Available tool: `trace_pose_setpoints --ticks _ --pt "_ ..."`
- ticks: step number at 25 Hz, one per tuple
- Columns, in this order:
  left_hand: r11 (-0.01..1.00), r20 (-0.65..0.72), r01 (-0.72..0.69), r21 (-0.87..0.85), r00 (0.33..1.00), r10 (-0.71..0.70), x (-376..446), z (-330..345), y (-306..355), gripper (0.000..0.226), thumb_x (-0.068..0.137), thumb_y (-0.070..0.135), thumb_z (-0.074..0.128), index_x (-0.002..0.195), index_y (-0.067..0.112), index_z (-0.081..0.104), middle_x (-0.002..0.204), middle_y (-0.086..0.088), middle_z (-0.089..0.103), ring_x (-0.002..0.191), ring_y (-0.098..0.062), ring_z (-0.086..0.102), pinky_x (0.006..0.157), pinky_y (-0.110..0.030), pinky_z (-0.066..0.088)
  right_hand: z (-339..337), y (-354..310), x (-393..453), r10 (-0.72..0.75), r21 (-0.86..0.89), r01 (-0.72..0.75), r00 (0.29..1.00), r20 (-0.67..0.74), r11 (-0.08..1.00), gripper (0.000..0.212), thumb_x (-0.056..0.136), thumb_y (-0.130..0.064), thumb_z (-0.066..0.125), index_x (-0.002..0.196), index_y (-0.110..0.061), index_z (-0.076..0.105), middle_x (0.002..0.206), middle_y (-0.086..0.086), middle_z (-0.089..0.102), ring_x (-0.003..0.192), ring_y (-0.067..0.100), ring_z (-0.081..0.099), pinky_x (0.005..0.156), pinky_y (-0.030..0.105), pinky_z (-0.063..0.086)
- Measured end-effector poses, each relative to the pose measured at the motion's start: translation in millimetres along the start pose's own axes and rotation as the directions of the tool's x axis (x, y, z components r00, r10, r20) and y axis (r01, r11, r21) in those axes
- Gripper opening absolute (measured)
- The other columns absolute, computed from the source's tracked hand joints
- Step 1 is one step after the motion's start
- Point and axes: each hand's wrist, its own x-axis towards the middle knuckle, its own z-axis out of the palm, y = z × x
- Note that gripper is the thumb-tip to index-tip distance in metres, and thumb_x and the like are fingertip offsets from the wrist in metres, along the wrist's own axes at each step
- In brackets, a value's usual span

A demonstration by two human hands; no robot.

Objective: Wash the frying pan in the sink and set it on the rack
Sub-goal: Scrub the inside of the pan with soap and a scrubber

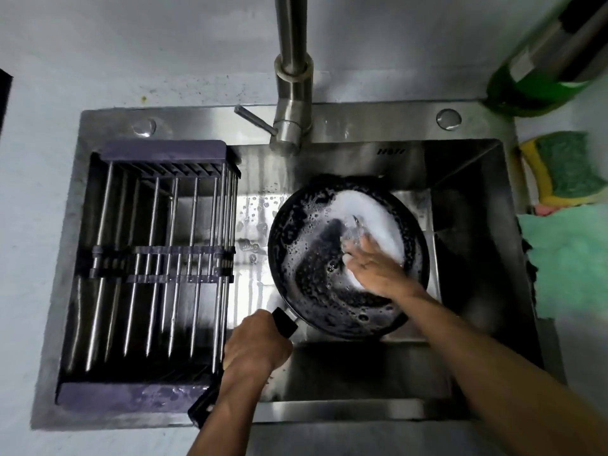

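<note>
A black frying pan (309,268) sits tilted in the steel sink (467,179), its inside covered with white foam and bubbles. My left hand (256,343) grips the pan's black handle at the near left. My right hand (375,268) lies flat inside the pan on its right side, fingers spread in the foam, holding nothing that I can see. Water lands in the pan by my fingertips. A purple-framed rack (158,264) of metal rods spans the left part of the sink and holds nothing.
The steel faucet (292,93) rises behind the pan, its lever pointing left. On the right counter lie a green-and-yellow sponge (566,169), a green cloth (572,261) and a green bottle (539,77). Grey counter surrounds the sink.
</note>
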Motion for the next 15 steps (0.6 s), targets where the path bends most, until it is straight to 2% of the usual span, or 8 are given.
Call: trace_pose_setpoints --ticks 1,3,5,7,9,11,13,15 --pt "1.0 -0.002 -0.002 0.002 1.0 0.002 -1.6 0.0 -0.7 0.026 0.076 0.021 0.064 0.102 0.015 0.06 0.094 -0.005 0.065 0.097 -0.025 0.065 0.068 -0.027 0.043 16.3 7.4 -21.7 0.013 0.02 -0.014 0.999 0.041 1.0 0.053 0.108 -0.039 0.029 0.156 -0.018 0.026 0.167 0.005 0.003 0.154 0.027 0.005 0.124 0.039 0.009" --pt "1.0 -0.009 0.001 -0.01 1.0 -0.001 -3.0 -1.5 0.7 0.024 0.076 0.021 0.063 0.099 0.016 0.059 0.089 -0.003 0.063 0.094 -0.025 0.065 0.068 -0.028 0.043 44.1 -29.0 -42.5 -0.135 0.079 0.125 0.981 0.142 0.989 0.052 0.108 -0.034 0.031 0.154 -0.011 0.03 0.167 0.009 0.009 0.153 0.025 0.004 0.123 0.032 -0.001" --pt "1.0 0.007 -0.006 -0.017 1.0 0.006 -2.9 0.7 2.9 0.018 0.075 0.021 0.063 0.091 0.017 0.057 0.091 -0.003 0.066 0.092 -0.026 0.065 0.068 -0.028 0.044 29.4 -53.9 -6.9 -0.135 0.139 0.12 0.985 0.104 0.983 0.047 0.108 -0.026 0.027 0.153 -0.012 0.032 0.167 0.006 0.003 0.153 0.025 -0.004 0.121 0.038 -0.01" --pt "0.999 0.037 0.006 -0.048 0.999 -0.004 -2.0 1.0 3.8 0.016 0.074 0.02 0.065 0.084 0.018 0.052 0.082 -0.001 0.063 0.084 -0.024 0.063 0.066 -0.027 0.045 -9.4 -29.0 22.2 -0.089 0.045 0.086 0.995 0.05 0.995 0.048 0.108 -0.03 0.023 0.156 -0.024 0.025 0.167 -0.001 -0.004 0.153 0.021 -0.006 0.122 0.048 0.002" --pt "0.999 0.043 0.008 -0.043 0.999 -0.006 -1.1 -3.4 2.0 0.017 0.074 0.018 0.065 0.085 0.017 0.052 0.072 0.003 0.054 0.078 -0.022 0.059 0.065 -0.027 0.044 2.1 9.6 -4.7 0.017 -0.05 -0.016 1.0 0.017 0.999 0.05 0.107 -0.037 0.026 0.155 -0.024 0.027 0.166 0.0 0.003 0.152 0.024 0.009 0.12 0.048 0.018" --pt "0.999 0.02 0.006 -0.049 1.0 -0.005 -2.4 -3.5 2.1 0.022 0.072 0.017 0.064 0.092 0.015 0.056 0.073 0.003 0.053 0.083 -0.023 0.062 0.066 -0.027 0.045 33.5 -10.9 -47.8 -0.084 -0.08 0.093 0.991 0.104 0.993 0.049 0.106 -0.037 0.033 0.15 -0.016 0.04 0.164 0.01 0.018 0.149 0.032 0.019 0.12 0.044 0.018" --pt "0.999 0.026 0.007 -0.039 1.0 -0.006 -3.4 -3.6 3.6 0.022 0.071 0.018 0.064 0.092 0.016 0.055 0.078 0.001 0.056 0.09 -0.024 0.064 0.067 -0.027 0.043 47.0 -37.8 -20.5 -0.253 0.108 0.237 0.95 0.183 0.966 0.051 0.107 -0.04 0.029 0.155 -0.023 0.03 0.167 0.001 0.003 0.153 0.025 -0.005 0.124 0.041 -0.004" --pt "0.999 0.038 0.015 -0.042 0.999 -0.014 -1.9 -2.1 4.8 0.018 0.072 0.019 0.062 0.087 0.019 0.052 0.084 -0.001 0.061 0.09 -0.025 0.064 0.068 -0.027 0.043 11.7 -29.4 34.4 -0.201 0.025 0.2 0.977 0.075 0.979 0.057 0.104 -0.053 0.017 0.157 -0.033 0.018 0.166 -0.001 -0.009 0.151 0.022 -0.018 0.123 0.046 -0.01"
